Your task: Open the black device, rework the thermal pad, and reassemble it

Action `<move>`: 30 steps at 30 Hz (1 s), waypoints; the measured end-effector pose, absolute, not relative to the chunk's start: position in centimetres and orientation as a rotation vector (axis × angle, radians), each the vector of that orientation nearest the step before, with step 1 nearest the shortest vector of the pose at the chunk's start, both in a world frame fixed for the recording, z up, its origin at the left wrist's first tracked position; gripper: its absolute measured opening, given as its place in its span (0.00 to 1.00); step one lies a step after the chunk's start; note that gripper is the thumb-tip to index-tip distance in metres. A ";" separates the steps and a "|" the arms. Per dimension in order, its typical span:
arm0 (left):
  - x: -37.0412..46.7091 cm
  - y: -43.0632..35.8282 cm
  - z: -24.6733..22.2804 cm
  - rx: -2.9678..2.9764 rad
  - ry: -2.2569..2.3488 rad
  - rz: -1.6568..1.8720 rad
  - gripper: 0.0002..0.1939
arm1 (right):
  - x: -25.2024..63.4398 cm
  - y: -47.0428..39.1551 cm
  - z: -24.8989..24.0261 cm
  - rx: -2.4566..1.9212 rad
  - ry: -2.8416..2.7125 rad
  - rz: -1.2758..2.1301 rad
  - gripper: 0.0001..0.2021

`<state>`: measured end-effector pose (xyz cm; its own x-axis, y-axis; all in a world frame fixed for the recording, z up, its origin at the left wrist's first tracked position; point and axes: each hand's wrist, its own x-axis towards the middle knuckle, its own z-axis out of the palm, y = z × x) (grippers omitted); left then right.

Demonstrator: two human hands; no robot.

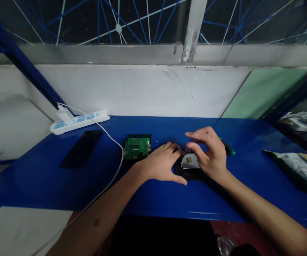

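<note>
A black case (189,174) with a silver metal plate and a small yellowish square on it lies on the blue table. My left hand (161,163) spans its left side, fingers bent at the far corner and thumb stretched along the near edge. Above the case, my right hand (210,153) has thumb and index finger curled around a small translucent purplish thing (189,146). Its kind is hard to make out, and its lower end is hidden. Left of my left hand sits a green circuit board (140,147), partly blurred by pixelation.
A black phone (81,149) lies at the left. Behind it stands a white power strip (80,122) with a charger, whose white cable (113,177) crosses the table. On the right are a green object (229,147), partly behind my hand, and a shiny packet (297,169).
</note>
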<state>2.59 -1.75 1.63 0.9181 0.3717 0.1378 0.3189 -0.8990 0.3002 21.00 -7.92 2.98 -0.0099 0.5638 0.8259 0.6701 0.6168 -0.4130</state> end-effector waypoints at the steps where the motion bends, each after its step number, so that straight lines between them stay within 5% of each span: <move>1: 2.6 -1.8 1.7 2.806 0.513 0.279 0.46 | 20.9 -8.0 3.1 -1.020 -1.672 -0.118 0.11; 8: 2.5 -1.8 1.9 2.789 0.509 0.307 0.41 | 20.4 -8.7 2.9 -1.082 -1.598 0.160 0.16; 30: 2.6 -1.9 1.8 2.775 0.553 0.255 0.45 | 21.6 -7.2 2.7 -1.028 -1.266 0.036 0.13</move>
